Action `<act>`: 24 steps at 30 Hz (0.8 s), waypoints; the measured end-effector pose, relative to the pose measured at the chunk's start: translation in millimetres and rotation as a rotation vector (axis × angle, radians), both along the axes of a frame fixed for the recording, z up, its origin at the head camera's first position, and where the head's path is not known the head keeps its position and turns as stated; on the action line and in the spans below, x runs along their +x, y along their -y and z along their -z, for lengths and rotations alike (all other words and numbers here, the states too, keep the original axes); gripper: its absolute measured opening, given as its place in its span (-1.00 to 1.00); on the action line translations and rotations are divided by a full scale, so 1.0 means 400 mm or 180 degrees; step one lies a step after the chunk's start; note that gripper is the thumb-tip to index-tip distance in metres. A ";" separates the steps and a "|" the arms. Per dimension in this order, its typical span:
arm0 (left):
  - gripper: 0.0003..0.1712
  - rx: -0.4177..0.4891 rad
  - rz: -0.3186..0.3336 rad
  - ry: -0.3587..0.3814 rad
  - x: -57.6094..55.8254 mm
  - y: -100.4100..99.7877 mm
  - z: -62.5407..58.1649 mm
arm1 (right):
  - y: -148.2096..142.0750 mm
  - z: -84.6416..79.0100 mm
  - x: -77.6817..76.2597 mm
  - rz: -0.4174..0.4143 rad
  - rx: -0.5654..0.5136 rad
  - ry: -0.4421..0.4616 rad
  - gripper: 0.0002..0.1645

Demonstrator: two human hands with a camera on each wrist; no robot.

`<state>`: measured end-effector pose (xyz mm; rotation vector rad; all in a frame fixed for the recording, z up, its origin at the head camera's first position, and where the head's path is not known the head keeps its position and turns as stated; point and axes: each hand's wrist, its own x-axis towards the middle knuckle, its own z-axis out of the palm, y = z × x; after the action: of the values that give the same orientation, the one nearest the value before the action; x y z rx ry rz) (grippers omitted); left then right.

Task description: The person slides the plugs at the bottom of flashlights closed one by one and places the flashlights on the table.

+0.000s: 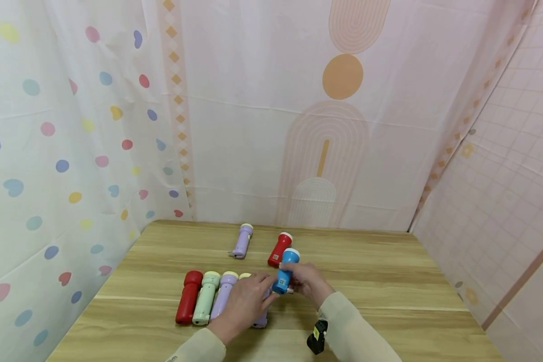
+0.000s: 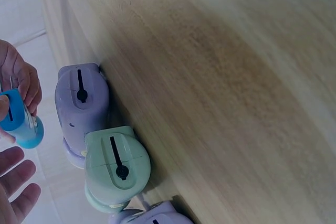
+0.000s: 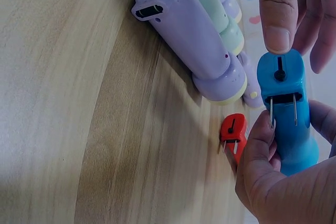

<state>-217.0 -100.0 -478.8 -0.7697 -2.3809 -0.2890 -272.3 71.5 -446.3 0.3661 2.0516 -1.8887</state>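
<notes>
My right hand [image 1: 312,281] grips a blue flashlight [image 1: 284,275] by its body, lifted above the table, its white-rimmed head pointing away from me. Two metal plug prongs [image 3: 295,111] stick out from its side near the tail. My left hand [image 1: 246,299] reaches over the row of flashlights, its thumb right at the blue flashlight's tail end and its other fingers extended. Under that hand, a purple flashlight [image 3: 189,35] and a pale green flashlight [image 2: 118,166] lie partly hidden in the head view.
Left in the row lie a dark red flashlight [image 1: 190,297], a green one [image 1: 205,299] and a purple one [image 1: 224,290]. Farther back are another purple flashlight [image 1: 243,242] and a red flashlight [image 1: 278,250], prongs out. A patterned curtain [image 1: 253,151] stands behind the wooden table [image 1: 380,281].
</notes>
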 end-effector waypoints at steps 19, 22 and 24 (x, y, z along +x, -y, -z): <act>-0.56 0.0052 0.0108 -0.0038 0.002 -0.007 0.003 | 0.014 -0.006 0.014 -0.0041 -0.0051 -0.0033 -0.39; -0.58 0.0050 0.0132 -0.0032 0.003 -0.007 0.002 | 0.016 -0.007 0.014 -0.0057 -0.0014 -0.0032 -0.39; -0.59 0.0041 0.0130 -0.0036 0.003 -0.007 0.003 | 0.017 -0.006 0.014 -0.0072 0.0010 -0.0040 -0.39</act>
<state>-215.7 -97.3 -479.9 -0.8128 -2.3527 -0.3156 -266.6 64.9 -443.8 0.3313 2.0582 -1.8796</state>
